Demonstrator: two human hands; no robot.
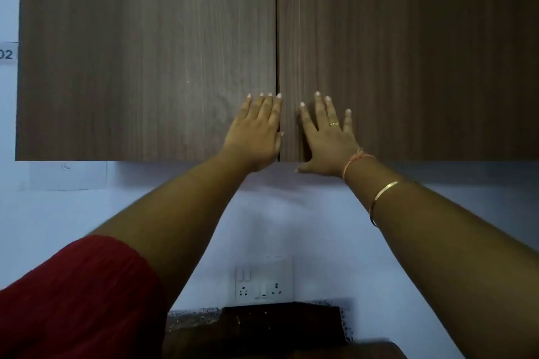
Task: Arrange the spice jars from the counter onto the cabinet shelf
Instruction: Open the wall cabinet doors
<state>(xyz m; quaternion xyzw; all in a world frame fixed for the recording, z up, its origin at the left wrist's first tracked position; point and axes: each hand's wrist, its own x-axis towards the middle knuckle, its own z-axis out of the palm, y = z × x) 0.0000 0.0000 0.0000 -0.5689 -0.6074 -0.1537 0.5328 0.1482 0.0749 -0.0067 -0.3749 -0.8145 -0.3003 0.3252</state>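
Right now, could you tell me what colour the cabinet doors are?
Dark brown wood grain, streaked vertically, on both cabinet doors; the head view shows it.

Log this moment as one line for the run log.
left hand flat on left door | right hand flat on right door | cabinet closed | jars unseen

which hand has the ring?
The right hand, flat on the right cabinet door; it alone shows a ring. The left hand is bare.
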